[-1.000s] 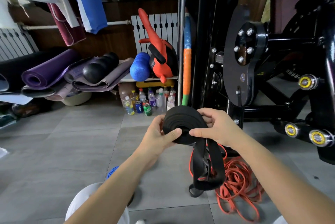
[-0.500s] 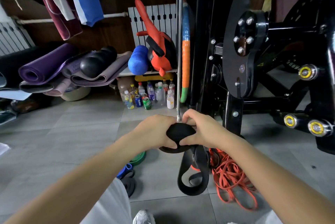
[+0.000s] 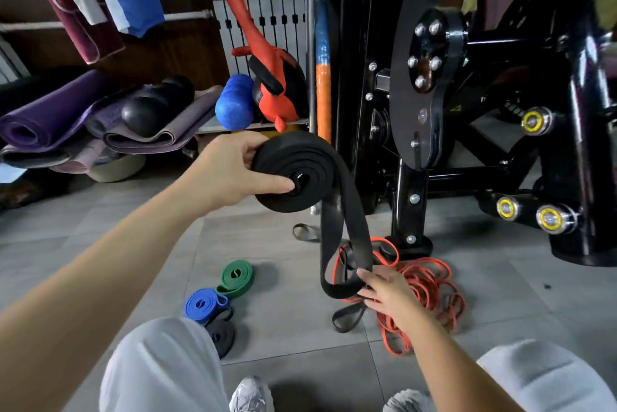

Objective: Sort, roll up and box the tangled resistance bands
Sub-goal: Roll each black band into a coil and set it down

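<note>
My left hand (image 3: 230, 171) grips a partly rolled wide black resistance band (image 3: 297, 171), thumb at the coil's centre, held up in mid-air. The band's loose end hangs down in a loop to my right hand (image 3: 387, 291), whose fingers hold the bottom of that loop just above the floor. Under my right hand lies a tangled orange band pile (image 3: 424, 291) with another black strap (image 3: 347, 316) poking out. Three rolled bands sit on the floor by my left knee: green (image 3: 237, 278), blue (image 3: 203, 305) and dark grey (image 3: 220, 336).
A black weight machine (image 3: 434, 94) stands close behind the bands on the right. Rolled yoga mats (image 3: 100, 118), a blue roller (image 3: 233, 106), a red bag (image 3: 277, 81) and a radiator fill the back wall. A small black loop (image 3: 305, 232) lies on the grey tiles.
My hands have parted: the left lifted the black coil up and left, the right dropped down to the hanging loop near the floor. The view tilted down, showing the rolled bands.
</note>
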A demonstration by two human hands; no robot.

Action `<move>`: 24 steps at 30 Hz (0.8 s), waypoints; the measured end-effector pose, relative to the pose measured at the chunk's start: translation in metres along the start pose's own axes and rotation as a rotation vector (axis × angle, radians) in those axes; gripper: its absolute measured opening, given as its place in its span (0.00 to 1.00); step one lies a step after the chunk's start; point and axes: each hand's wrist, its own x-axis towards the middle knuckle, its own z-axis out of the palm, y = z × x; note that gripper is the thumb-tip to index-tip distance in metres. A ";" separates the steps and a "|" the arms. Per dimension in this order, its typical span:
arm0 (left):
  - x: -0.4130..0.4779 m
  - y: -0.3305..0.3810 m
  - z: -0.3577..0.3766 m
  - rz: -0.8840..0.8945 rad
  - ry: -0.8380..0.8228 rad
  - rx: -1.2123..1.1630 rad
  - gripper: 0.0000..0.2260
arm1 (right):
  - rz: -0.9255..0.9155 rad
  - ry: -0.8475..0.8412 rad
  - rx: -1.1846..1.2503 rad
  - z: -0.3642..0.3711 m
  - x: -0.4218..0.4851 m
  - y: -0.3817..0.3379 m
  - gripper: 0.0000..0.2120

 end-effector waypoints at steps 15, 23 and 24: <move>-0.023 -0.091 -0.030 -0.344 0.210 -0.187 0.15 | 0.081 -0.164 0.955 -0.021 0.000 -0.006 0.12; -0.022 -0.079 -0.027 -0.221 0.099 -0.171 0.19 | 0.189 -0.057 0.520 -0.013 0.000 -0.016 0.18; -0.021 -0.075 -0.025 -0.200 0.080 -0.160 0.19 | 0.182 -0.035 0.399 -0.012 0.000 -0.018 0.20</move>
